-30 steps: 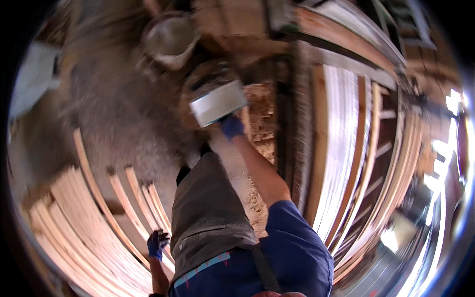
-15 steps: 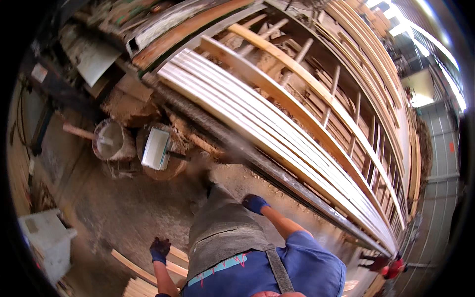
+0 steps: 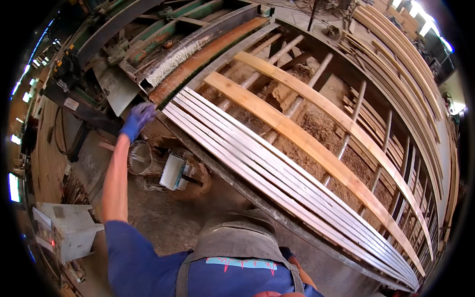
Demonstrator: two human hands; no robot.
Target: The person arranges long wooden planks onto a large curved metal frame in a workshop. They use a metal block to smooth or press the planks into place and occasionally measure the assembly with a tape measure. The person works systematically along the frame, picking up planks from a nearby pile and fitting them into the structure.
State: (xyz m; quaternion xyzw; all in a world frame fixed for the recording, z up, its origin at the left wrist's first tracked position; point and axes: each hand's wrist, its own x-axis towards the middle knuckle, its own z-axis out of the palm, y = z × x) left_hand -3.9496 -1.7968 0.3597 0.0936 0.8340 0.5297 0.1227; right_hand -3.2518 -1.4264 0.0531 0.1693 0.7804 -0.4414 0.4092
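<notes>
My left hand [image 3: 139,120], in a blue and purple glove, reaches out at the near left corner of a metal roller frame [image 3: 243,194]. Its fingers look stretched out, though slightly smeared, and I see nothing in them. Close beside it are the ends of several pale boards [image 3: 257,168] lying side by side along the frame's near edge. My right hand [image 3: 287,254], in a dark glove, hangs low by my right hip, half covered by my body, with its fingers hidden. Two loose planks, a nearer plank [image 3: 292,129] and a farther plank [image 3: 316,89], lie across the rollers.
Below my left hand stand a round bucket [image 3: 140,157] and a white open box [image 3: 172,171] on a round wooden stump. A machine with a rusty orange beam [image 3: 210,58] adjoins the frame's far left. A grey cabinet [image 3: 74,230] stands at lower left. Sawdust [image 3: 316,126] lies beneath the rollers.
My left hand has risen from low beside me to the boards' left ends. My right hand has dropped back to my hip. The view has shifted, and the person at far right is out of sight.
</notes>
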